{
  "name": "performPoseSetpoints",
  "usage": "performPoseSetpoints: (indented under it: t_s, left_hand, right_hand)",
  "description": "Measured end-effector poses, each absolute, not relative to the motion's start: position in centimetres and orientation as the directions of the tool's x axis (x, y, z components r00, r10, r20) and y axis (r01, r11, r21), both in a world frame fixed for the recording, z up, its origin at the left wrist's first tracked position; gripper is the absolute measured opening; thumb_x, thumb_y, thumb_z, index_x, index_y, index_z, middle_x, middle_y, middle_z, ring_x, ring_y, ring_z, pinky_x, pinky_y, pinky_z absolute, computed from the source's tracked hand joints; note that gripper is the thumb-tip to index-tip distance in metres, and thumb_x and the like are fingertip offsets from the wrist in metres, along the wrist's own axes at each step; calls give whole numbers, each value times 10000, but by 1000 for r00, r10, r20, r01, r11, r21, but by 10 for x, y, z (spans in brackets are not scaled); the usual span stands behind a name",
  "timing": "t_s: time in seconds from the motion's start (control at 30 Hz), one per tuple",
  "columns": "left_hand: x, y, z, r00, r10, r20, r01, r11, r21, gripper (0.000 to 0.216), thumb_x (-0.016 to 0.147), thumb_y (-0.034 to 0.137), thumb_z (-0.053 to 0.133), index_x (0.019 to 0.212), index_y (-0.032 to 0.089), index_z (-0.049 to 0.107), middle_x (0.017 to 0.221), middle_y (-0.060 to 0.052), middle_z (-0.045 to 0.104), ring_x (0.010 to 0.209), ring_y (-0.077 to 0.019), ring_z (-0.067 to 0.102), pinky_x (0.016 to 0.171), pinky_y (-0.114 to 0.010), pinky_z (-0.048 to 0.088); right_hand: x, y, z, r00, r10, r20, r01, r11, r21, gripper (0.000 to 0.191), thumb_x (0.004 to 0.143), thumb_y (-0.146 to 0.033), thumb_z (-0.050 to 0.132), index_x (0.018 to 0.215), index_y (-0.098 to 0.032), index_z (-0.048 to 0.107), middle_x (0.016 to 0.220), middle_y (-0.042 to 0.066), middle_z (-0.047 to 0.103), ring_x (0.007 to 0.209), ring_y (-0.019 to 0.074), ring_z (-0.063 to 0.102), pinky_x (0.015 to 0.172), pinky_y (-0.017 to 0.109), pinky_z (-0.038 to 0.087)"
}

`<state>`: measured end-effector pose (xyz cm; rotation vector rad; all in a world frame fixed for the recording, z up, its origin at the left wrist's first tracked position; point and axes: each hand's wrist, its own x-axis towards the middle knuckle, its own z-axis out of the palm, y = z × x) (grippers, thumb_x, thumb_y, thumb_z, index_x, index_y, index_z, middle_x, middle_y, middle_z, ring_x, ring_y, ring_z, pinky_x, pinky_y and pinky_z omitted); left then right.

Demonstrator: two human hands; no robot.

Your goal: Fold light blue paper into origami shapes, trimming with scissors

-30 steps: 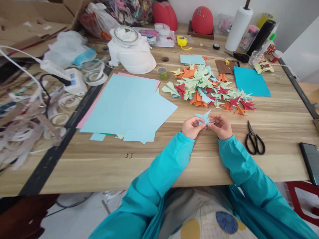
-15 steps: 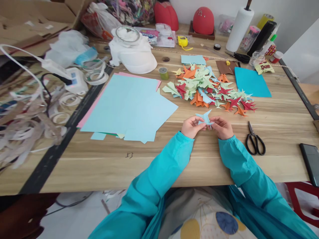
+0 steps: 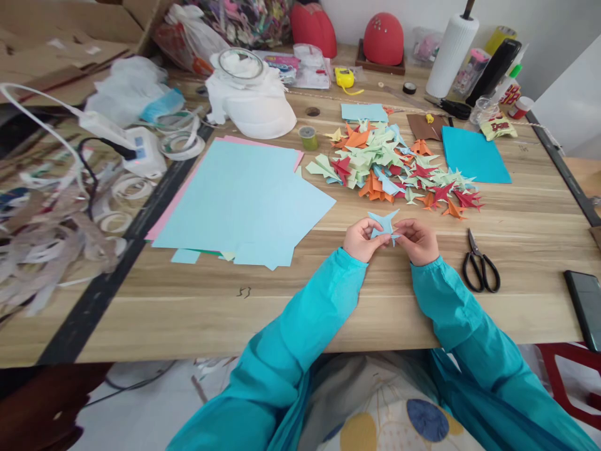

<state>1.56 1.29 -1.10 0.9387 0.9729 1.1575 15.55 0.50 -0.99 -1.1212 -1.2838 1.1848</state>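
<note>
A light blue folded paper plane [image 3: 384, 220] with pointed wings is held just above the table, between both hands. My left hand [image 3: 362, 239] pinches its left side and lower part between thumb and fingers. At its right lower edge, the fingertips of my right hand [image 3: 417, 240] are closed on a small pointed end. Beyond the hands lies a heap of folded paper planes [image 3: 375, 150] in green, orange, red and blue. Black-handled scissors [image 3: 479, 266] rest to the right of my right hand, blades pointing away.
Large light blue paper sheets [image 3: 235, 200] lie left of the hands, over pink ones. A turquoise paper square [image 3: 475, 156] is behind the heap at right. A phone [image 3: 585, 307] lies at the right edge. Ribbon rolls and a power strip [image 3: 143, 153] crowd the left side.
The blue paper plane has turned slightly, showing more of its flat face. My right fingers have shifted a little along its right edge; the left hand keeps its pinch.
</note>
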Motion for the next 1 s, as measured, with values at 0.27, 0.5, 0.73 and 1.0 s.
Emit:
performPoseSetpoints:
  t_s: [0.27,0.5,0.73,1.0]
  left_hand:
    - [16,13,-9,55,992,-117,-320,128,939,386,442,306,774,657,146,496,531,21,601,475,-113,576,460,-226,470]
    - [17,13,-11,119,981,-155,-318,185,930,389,451,316,773,672,136,509,505,6,614,453,-121,582,469,-240,480]
    - [16,13,-13,162,972,-172,-336,219,916,422,415,290,794,666,135,493,483,5,614,430,-122,575,461,-238,473]
    - [15,16,-15,209,949,-235,-433,306,848,438,379,254,808,626,135,467,450,9,605,409,-125,568,412,-219,447]
  right_hand:
    - [154,2,-8,-119,990,74,-53,69,-996,339,661,-373,669,935,-210,556,724,10,638,630,134,593,634,296,482]
    - [153,3,-16,-135,978,158,36,164,-986,284,722,-360,616,946,-214,520,617,-22,593,588,125,578,590,267,463]
    - [155,2,-15,-166,964,209,25,216,-976,283,751,-303,592,998,-210,489,619,-23,573,578,124,567,563,260,440]
    - [154,3,-14,-184,966,184,-63,175,-983,324,750,-350,585,1034,-220,497,595,-28,550,565,129,547,569,278,438]
